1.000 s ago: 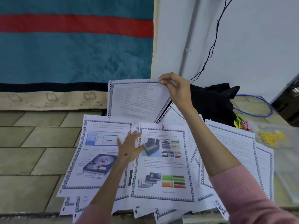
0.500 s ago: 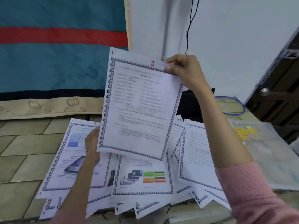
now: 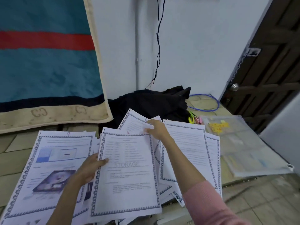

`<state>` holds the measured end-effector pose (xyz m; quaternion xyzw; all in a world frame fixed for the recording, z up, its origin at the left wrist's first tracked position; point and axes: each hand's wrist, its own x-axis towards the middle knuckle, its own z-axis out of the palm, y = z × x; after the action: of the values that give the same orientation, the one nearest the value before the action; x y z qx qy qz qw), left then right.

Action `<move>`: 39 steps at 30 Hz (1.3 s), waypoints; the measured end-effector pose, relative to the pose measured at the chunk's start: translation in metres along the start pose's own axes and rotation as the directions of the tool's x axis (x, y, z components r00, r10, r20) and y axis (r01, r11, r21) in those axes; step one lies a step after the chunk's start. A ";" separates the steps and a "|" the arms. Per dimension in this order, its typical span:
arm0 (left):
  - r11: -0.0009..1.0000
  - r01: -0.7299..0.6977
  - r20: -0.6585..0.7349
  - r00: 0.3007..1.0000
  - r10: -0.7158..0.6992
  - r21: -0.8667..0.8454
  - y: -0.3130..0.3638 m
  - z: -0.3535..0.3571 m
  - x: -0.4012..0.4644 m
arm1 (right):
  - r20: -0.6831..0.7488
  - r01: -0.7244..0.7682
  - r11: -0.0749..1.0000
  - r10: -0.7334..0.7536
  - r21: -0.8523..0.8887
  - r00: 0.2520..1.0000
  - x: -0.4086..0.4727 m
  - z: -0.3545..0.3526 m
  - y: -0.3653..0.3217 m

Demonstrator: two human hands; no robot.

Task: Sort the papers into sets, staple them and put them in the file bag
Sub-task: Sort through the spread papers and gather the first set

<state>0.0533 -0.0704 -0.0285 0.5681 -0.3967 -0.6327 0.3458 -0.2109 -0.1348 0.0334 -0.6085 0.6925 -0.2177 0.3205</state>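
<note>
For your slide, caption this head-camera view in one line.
Both hands, left and right, hold page 2 above spread papers on the floor.

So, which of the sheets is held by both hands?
The sheet marked 2, with the STORAGE watermark: left hand grips its left edge, right hand its top right corner.
</note>
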 end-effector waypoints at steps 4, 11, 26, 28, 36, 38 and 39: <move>0.999 0.007 -0.056 0.998 -0.005 0.044 -0.002 0.007 0.006 | -0.286 -0.579 0.809 0.533 -0.103 0.796 -0.023 -0.041 0.058; 0.998 0.030 -0.063 0.998 -0.026 0.060 -0.003 0.008 0.017 | -0.282 -0.802 0.592 0.758 -0.082 0.588 -0.052 -0.055 0.114; 0.992 0.117 -0.072 0.990 -0.120 -0.049 -0.006 0.013 0.017 | -0.449 -0.061 0.994 0.014 -0.089 0.894 -0.055 -0.112 -0.022; 0.988 0.137 -0.049 0.989 -0.141 -0.068 -0.004 0.014 0.015 | -0.425 0.045 0.995 -0.081 -0.094 0.902 -0.058 -0.102 -0.050; 0.977 0.159 0.004 0.987 -0.160 -0.145 -0.006 -0.001 0.014 | -0.252 0.153 0.923 -0.063 0.354 0.966 -0.059 -0.061 -0.054; 0.982 0.173 0.002 0.985 -0.173 -0.082 0.000 0.007 0.009 | -0.207 0.057 0.924 0.024 0.378 0.978 -0.054 -0.043 -0.035; 0.983 0.163 -0.005 0.986 -0.164 -0.078 0.001 0.009 0.010 | -0.171 0.007 0.926 0.062 0.377 0.983 -0.052 -0.033 -0.025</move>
<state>0.0428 -0.0782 -0.0318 0.5884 -0.3218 -0.6708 0.3167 -0.2137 -0.0911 0.0826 -0.5039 0.6725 -0.3960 0.3702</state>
